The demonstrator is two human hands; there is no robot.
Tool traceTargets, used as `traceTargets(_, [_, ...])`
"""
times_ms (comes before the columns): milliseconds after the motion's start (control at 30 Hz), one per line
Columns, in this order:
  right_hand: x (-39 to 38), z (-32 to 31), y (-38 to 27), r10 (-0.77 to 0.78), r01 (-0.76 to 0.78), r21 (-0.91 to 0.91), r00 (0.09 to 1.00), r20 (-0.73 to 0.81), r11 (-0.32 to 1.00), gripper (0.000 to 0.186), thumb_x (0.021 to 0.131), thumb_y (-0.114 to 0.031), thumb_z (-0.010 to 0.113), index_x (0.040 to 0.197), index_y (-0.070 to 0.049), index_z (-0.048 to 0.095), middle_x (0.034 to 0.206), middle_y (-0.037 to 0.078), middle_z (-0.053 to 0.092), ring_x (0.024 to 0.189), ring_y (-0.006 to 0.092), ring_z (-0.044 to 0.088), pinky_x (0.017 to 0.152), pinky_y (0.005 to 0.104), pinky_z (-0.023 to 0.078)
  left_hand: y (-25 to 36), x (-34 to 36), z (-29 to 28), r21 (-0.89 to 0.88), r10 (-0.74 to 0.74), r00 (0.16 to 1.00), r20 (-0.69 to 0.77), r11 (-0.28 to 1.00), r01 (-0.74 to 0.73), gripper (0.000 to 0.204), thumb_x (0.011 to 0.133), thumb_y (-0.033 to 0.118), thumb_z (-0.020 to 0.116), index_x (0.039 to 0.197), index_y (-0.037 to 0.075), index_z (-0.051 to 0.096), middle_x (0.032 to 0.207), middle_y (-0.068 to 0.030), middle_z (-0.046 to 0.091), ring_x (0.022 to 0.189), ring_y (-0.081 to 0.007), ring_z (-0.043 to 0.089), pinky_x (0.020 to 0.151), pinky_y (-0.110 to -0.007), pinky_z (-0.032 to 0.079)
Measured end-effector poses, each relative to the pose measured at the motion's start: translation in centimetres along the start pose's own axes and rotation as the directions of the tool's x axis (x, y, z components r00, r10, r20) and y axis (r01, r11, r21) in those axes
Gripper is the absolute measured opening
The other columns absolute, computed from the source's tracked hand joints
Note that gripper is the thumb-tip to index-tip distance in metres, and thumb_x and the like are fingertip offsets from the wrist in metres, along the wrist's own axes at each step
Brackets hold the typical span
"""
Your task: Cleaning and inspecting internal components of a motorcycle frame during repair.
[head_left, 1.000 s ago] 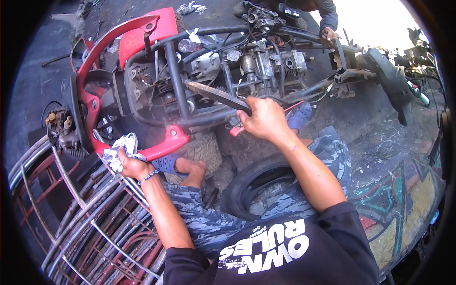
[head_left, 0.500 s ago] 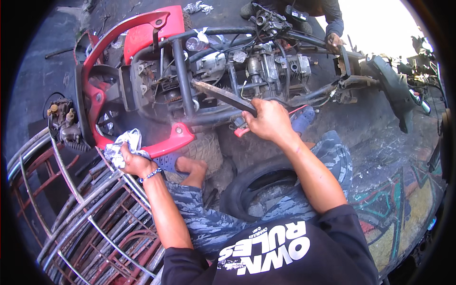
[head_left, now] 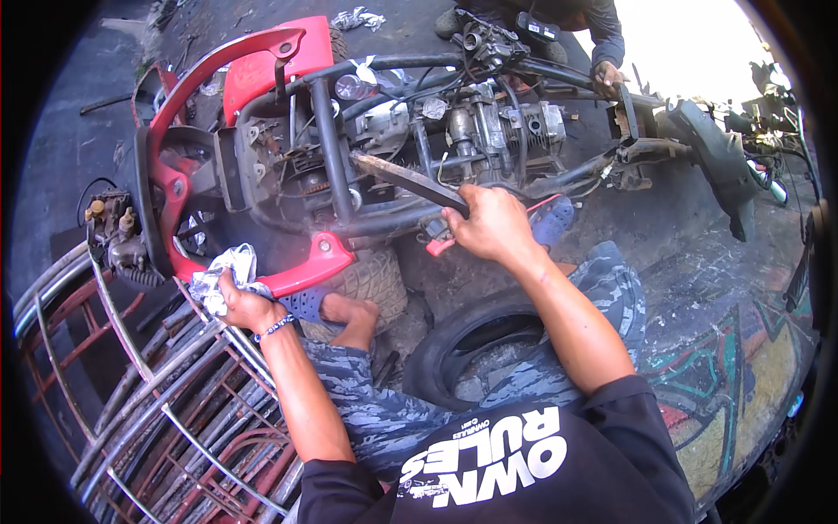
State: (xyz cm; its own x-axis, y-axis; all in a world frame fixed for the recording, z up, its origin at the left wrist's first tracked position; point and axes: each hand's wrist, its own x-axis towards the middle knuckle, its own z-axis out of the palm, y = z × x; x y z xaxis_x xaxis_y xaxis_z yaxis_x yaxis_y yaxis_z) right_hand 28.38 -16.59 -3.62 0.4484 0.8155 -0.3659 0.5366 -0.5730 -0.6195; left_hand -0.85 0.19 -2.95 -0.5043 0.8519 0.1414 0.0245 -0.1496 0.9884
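My left hand (head_left: 250,307) clutching whitish cloth (head_left: 229,272) at left, right hand (head_left: 491,224) gripping dark bar (head_left: 412,182) mid-frame, white-lettered black shirt (head_left: 497,458) bottom centre

A long, flat, dark bar-shaped tool (head_left: 406,179) slants over the black tubular metal frame (head_left: 328,144), its worn, brownish far end just beside a cross tube – whether they touch is unclear. A glossy red curved grab rail (head_left: 166,177) arcs around the frame's left end. Crumpled white-and-grey cloth (head_left: 229,262) – bunched, loosely folded – sits against the rail's lower limb.
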Motion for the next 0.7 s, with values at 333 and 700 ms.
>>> traceTargets(333, [0.6,1.1,3.2,0.106,-0.105,0.055,0.994,-0.007,0.993,0.033,0.086,-0.032,0.059,0.101,-0.003,0.060,0.090,0.024,0.064,0.090,0.0416,0.061,0.078,0.0496,0.047,1.6,-0.5,0.7,-0.118,-0.290,0.957,0.019,0.950,0.290,0.020,0.082,0.012,0.057,0.096,-0.002,0.061,0.091,-0.0099,0.064,0.079,-0.0221,0.064,0.074,-0.034,0.052])
traceTargets(700, [1.0,5.3,8.7,0.293,-0.481,0.556,0.870,0.396,0.678,0.022,0.092,-0.022,0.052,0.099,-0.002,0.058,0.071,0.004,0.059,0.058,0.0116,0.054,0.053,0.0261,0.041,2.2,-0.7,1.0,-0.148,-0.313,0.950,-0.009,0.940,0.308,0.021,0.081,0.012,0.056,0.096,-0.003,0.061,0.093,-0.0099,0.064,0.081,-0.0215,0.064,0.076,-0.035,0.052])
